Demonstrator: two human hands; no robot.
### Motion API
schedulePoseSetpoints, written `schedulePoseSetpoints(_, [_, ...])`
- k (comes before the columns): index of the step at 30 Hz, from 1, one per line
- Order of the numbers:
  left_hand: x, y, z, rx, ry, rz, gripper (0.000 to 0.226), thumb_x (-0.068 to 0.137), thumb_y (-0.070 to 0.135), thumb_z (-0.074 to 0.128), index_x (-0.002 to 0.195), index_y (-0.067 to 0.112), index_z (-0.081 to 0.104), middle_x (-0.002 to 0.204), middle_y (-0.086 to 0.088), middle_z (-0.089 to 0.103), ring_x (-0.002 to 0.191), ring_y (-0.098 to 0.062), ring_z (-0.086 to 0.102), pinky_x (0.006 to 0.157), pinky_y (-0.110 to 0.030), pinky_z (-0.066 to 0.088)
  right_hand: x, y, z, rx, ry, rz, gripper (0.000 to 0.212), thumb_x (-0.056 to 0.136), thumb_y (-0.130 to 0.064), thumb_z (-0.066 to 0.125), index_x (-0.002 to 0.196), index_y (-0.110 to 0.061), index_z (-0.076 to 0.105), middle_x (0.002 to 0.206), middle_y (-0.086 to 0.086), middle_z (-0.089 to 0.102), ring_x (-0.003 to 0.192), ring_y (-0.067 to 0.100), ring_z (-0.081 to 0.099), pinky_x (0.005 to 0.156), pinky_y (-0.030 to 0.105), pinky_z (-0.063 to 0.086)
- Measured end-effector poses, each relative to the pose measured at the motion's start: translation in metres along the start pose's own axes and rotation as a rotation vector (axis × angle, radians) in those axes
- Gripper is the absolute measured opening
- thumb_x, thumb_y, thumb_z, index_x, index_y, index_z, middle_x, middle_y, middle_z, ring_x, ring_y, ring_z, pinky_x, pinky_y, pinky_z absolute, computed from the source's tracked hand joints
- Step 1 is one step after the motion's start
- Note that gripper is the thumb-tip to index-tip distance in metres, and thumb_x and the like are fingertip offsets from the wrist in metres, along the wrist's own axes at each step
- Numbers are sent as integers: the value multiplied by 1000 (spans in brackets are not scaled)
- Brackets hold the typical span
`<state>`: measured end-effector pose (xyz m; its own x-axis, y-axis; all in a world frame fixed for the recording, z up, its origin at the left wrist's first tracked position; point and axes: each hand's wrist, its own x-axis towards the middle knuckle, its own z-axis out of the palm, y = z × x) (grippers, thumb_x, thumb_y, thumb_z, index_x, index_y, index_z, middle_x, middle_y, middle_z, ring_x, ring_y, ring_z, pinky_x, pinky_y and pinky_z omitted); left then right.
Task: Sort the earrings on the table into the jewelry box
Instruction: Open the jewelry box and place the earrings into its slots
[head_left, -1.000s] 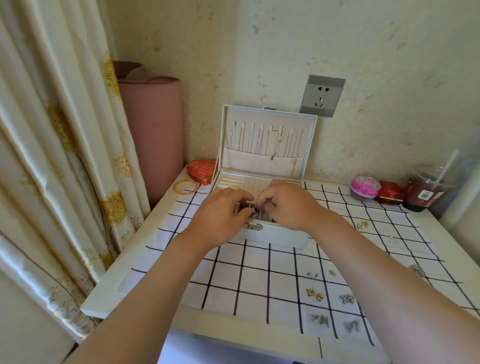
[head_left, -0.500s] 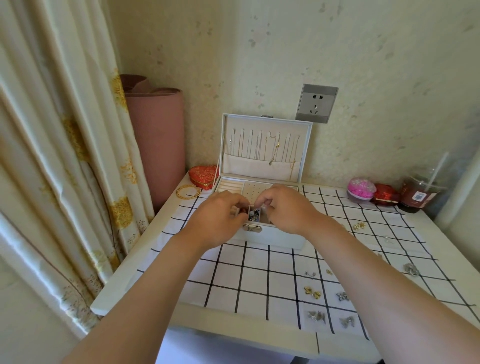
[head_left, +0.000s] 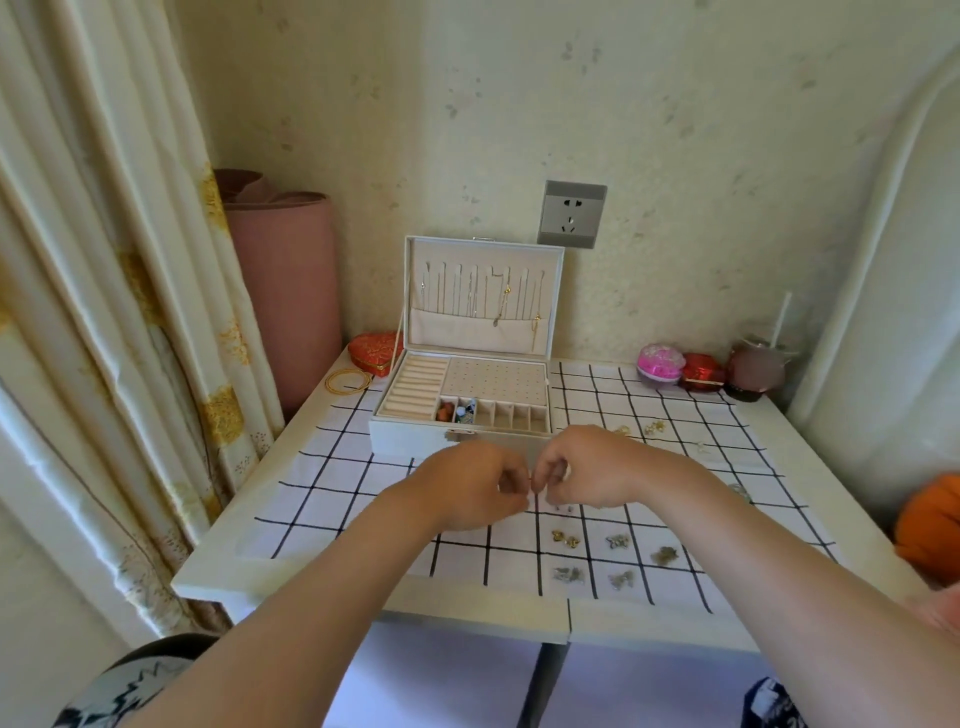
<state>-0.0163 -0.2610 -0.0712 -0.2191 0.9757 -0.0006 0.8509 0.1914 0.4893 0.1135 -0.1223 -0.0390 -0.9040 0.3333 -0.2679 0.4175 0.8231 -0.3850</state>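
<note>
**Inspector:** State of the hands?

**Assistant:** The left hand (head_left: 467, 491) and right hand (head_left: 587, 470) hang over the middle of the desk (head_left: 291, 592); fingers curled, fingertips drawn together tip to tip; a pale speck shows between them; whether either hand pinches an earring I cannot tell, as it is too small.

**Inspector:** The step, and how to do it well?

**Assistant:** In my judgement, a pick-up of the tiny pale stud earrings (head_left: 564, 507); pinch each at the fingertips and lift straight up rather than drag it over the white cloth with black grid lines (head_left: 322, 499); keep the pair together; release low inside one of the small compartments (head_left: 501, 415) of the white rectangular jewelry box (head_left: 405, 439); the risk is a stud slipping and rolling off the front edge.

**Inspector:** Positions, working outward?

**Assistant:** The studs lie on the cloth just beside the right hand's fingertips, on the side toward the front edge; the small gold earring pair (head_left: 564, 538) lies nearer that edge; the silvery earring pairs (head_left: 618, 541) spread toward the front right corner, apart from both hands; the box, lid upright, stands toward the back edge, left of centre, beyond the hands and not touched by them; its two leftmost compartments already hold pieces.
</note>
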Motion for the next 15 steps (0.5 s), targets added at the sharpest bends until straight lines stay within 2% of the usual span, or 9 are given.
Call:
schedulePoseSetpoints(3, [1,8,14,34,-40,9,21,86,35,68,107,34,71,98,16,67,76,1,53,71,-19,44,-10,12,4,-31,-56,47,17,83,-17,77,91,-32,75,88,-18,63,84,4,60,70,17,44])
schedulePoseSetpoints(6, [4,18,26,42,-39,29,26,86,39,69,112,36,71,100,14,67,80,-1,53,71,-20,43,-16,20,8,-44,-111,82,14,78,-23,82,89,-31,77,82,-21,63,80,0,60,73,20,47])
schedulePoseSetpoints(9, [8,26,35,76,-11,38,23,85,43,69,107,37,73,96,14,69,85,-5,58,67,-21,43,-21,25,10,-56,-126,99,17,74,-33,86,88,-30,77,83,-19,67,80,0,61,76,23,50])
schedulePoseSetpoints(13, [13,29,39,76,-6,19,15,82,41,72,96,37,77,92,14,72,85,-5,62,61,-17,39,-23,28,12,-22,-114,73,16,74,-34,86,87,-31,76,80,-18,67,74,-2,59,64,17,42])
schedulePoseSetpoints(15, [13,26,37,61,-19,-3,14,82,40,73,95,37,77,92,15,71,84,-4,61,64,-19,44,-22,29,14,-13,-98,58,14,75,-32,85,85,-32,75,77,-19,65,73,-2,59,63,17,41])
